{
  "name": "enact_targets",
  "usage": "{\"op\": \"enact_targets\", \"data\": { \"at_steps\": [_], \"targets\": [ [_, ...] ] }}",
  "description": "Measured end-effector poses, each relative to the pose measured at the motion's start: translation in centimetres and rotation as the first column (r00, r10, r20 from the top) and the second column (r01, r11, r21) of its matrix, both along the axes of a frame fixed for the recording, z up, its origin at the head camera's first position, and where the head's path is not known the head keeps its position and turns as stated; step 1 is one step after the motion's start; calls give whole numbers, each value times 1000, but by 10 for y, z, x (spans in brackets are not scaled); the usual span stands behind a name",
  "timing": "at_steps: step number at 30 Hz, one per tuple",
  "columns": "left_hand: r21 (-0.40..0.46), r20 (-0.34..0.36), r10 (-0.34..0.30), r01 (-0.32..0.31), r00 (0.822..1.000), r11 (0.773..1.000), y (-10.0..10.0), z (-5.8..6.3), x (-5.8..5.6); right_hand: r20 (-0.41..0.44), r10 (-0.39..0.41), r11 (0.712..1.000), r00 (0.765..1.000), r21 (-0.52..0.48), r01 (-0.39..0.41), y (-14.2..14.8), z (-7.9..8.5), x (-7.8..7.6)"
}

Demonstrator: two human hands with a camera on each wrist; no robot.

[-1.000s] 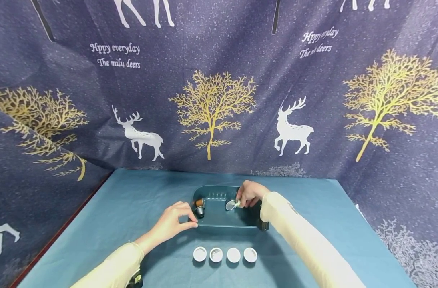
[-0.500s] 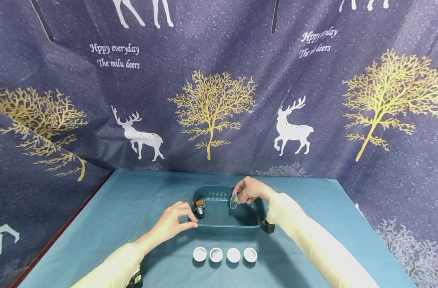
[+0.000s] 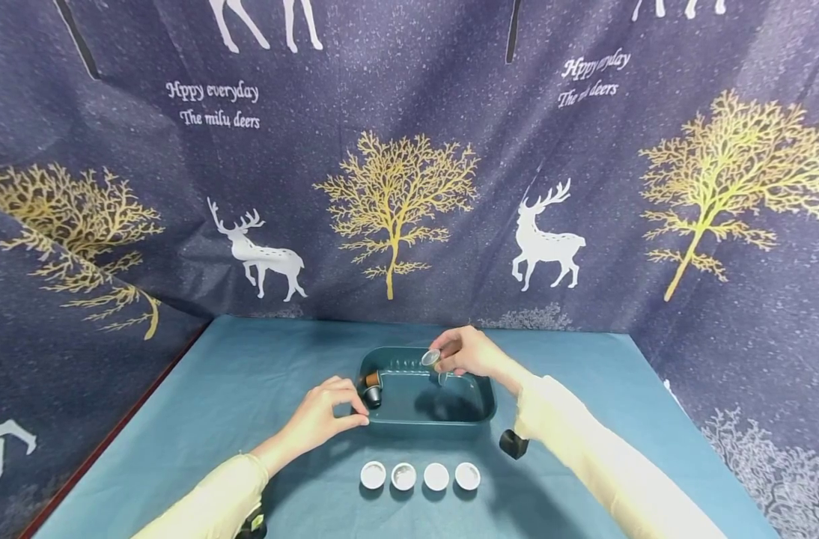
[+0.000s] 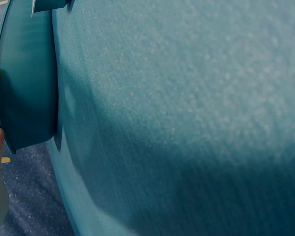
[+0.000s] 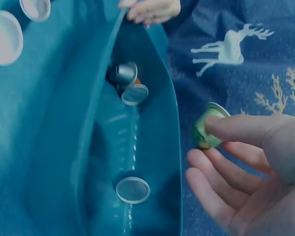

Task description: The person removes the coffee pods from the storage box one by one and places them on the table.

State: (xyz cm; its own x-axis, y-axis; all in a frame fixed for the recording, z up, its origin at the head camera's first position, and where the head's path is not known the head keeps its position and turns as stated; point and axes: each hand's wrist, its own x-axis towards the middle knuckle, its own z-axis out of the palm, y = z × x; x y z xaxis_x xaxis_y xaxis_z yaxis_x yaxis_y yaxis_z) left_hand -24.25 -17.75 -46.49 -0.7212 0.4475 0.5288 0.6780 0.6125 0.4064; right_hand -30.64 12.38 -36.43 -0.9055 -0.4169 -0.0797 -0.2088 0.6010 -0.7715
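Note:
My right hand (image 3: 473,352) pinches a green coffee capsule (image 5: 206,129) between thumb and fingers, its pale lid (image 3: 430,358) tilted upward. It hangs over the back right of a dark teal plastic tub (image 3: 423,424). Inside the tub, a silver-black capsule (image 5: 125,73) and an orange-brown one (image 3: 372,379) lie together at the left end. Another capsule (image 5: 132,190) lies toward the right, lid up, partly behind the right hand in the head view. With thumb and fingers on either side of the rim, my left hand (image 3: 325,412) holds the tub's front left corner.
Several small round white cups (image 3: 436,477) stand in a row in front of the tub on the teal tablecloth (image 3: 275,352). A patterned dark blue curtain (image 3: 450,224) hangs behind the table. A black wrist device (image 3: 513,444) sticks out below the right sleeve.
My right hand has risen out of the tub and drawn slightly back, lifting the green capsule; its lid has turned upward. The left hand stays on the rim.

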Motion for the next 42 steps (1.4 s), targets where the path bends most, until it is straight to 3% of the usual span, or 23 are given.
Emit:
{"op": "enact_targets", "data": {
  "at_steps": [12, 23, 29, 42],
  "targets": [
    [3, 10, 2, -2, 1000, 1000, 1, 0, 1, -81, -33, 983, 996, -182, 17, -7, -8, 36],
    [5, 4, 8, -8, 1000, 1000, 1, 1, 1, -222, -80, 968, 972, -249, 23, -21, -26, 75],
    [8, 7, 17, -17, 1000, 1000, 1, 2, 1, -243, -86, 960, 966, -281, 15, -29, -35, 89],
    [8, 5, 17, -17, 1000, 1000, 1, 2, 1, -246, 35, 948, 969, -298, -110, -37, -55, 106]
  ]
}}
